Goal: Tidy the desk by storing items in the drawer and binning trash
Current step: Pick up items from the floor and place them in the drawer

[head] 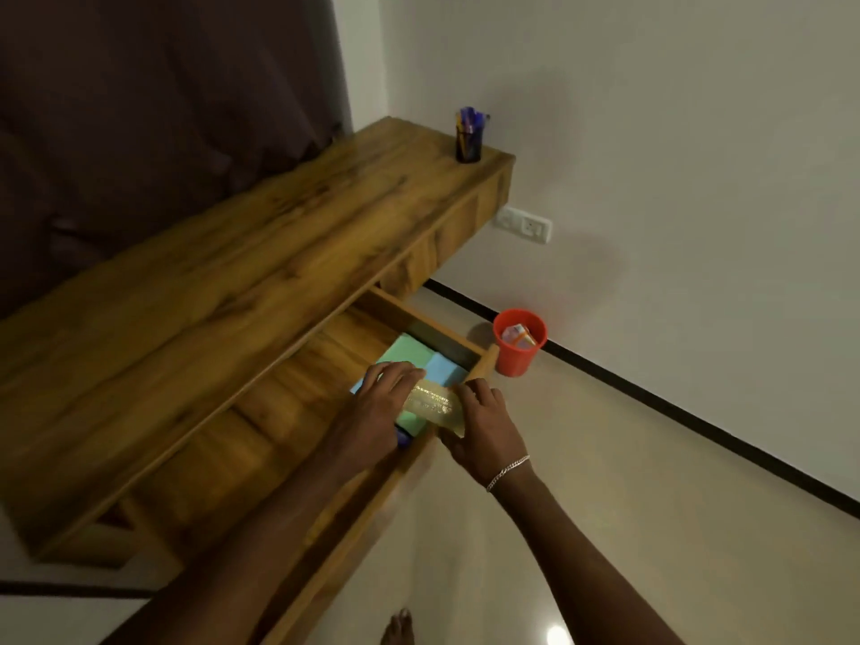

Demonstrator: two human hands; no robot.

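Two hands hold a flat gold packet (435,405) over the open drawer (484,360) at centre frame. The left hand (379,402) curves its fingers over one end, and the right hand (479,425) grips the other at the drawer's front edge. Beneath lie a green pad (409,351) and a blue pad (444,367), crowded into the drawer's right corner. Storing looks to be the step in hand; next the packet likely needs laying flat and releasing. Room is tight by the drawer's right wall and freer leftward. A red bin (509,360) stands just right of it.
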